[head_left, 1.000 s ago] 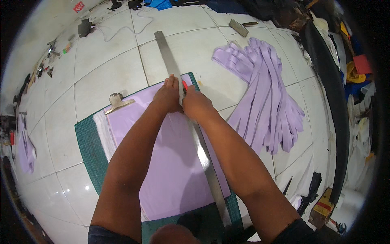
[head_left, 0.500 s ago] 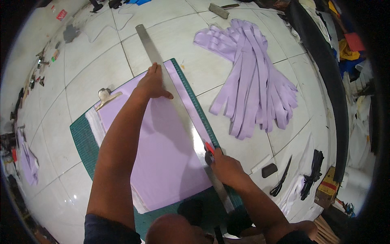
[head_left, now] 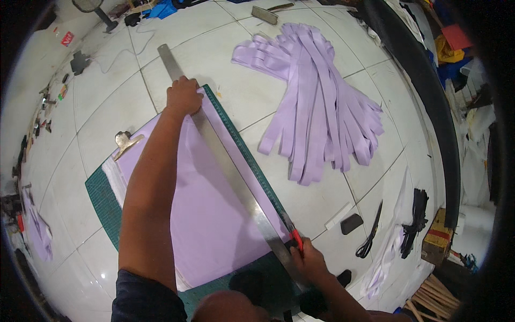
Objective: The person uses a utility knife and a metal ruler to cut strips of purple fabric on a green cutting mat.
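Observation:
A long metal ruler lies slantwise over a stack of lilac fabric on a green cutting mat. Near the ruler's far end, my left hand has its fingers curled over the metal. My right hand, at the near right corner of the fabric, closes around a red-handled cutter; its blade cannot be made out. Between ruler and mat edge shows a narrow lilac band. A metal bulldog clip grips the fabric's far left edge.
Cut lilac strips lie heaped on the white tiles at right. Black scissors, a dark block and a black bundle lie nearer. A wire brush-like tool sits at the far edge, beside a long black roll.
My right hand has slid the cutter toward me along the ruler, to the fabric's near corner. My left hand's spread fingers have curled over the ruler. The whole view has shifted slightly.

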`<action>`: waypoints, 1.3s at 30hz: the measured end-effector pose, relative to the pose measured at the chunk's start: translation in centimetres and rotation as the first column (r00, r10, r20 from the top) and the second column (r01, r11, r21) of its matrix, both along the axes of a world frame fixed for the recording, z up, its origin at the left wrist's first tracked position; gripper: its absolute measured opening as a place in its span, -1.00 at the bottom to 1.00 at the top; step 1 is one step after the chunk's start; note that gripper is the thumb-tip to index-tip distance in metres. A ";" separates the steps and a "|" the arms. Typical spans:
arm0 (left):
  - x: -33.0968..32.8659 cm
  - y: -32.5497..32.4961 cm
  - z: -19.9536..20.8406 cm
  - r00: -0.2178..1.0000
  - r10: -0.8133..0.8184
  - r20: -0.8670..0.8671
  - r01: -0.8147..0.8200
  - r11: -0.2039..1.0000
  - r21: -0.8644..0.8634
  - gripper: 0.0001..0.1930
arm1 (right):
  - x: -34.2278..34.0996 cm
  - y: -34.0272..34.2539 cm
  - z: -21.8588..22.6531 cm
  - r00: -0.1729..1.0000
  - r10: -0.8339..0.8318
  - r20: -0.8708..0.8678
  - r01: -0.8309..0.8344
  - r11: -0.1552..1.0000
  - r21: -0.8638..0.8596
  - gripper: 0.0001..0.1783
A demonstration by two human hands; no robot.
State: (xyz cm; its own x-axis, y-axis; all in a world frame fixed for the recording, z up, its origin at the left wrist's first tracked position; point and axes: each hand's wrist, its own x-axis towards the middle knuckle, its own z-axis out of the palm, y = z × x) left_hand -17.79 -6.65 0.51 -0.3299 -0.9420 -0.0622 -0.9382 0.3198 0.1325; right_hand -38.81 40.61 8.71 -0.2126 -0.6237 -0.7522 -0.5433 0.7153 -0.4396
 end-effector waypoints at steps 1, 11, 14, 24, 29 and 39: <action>-0.2 -0.2 -0.2 1.000 -0.001 -0.008 0.001 1.000 -0.014 -0.64 | 0.1 1.0 -0.3 1.000 -0.001 -0.004 0.001 1.000 0.015 -0.56; -1.0 -1.3 -1.1 0.968 0.165 -0.190 -0.146 0.983 0.112 -0.66 | 1.2 7.1 -2.8 0.997 -0.081 0.011 0.082 0.990 -0.117 -0.51; -0.9 -1.5 -1.2 0.957 0.175 -0.231 -0.134 0.974 0.181 -0.64 | 1.3 7.6 -3.2 0.996 -0.073 -0.040 0.066 0.986 -0.153 -0.44; 0.4 4.3 -2.7 0.873 -0.073 -0.483 -0.081 0.953 -0.291 -0.42 | 1.2 10.4 -5.6 0.957 0.090 -0.276 -0.170 0.944 -0.284 -0.37; 3.3 8.5 -4.3 0.987 -0.040 -0.154 -0.028 0.910 -0.414 -0.44 | 2.0 10.2 -6.9 0.958 -0.002 -0.288 -0.152 0.847 -0.510 -0.50; 4.4 9.3 -5.4 0.890 0.053 -0.454 -0.101 0.991 -0.082 -0.40 | 3.7 11.8 -9.0 0.970 -0.142 -0.195 -0.043 0.694 -0.719 -0.57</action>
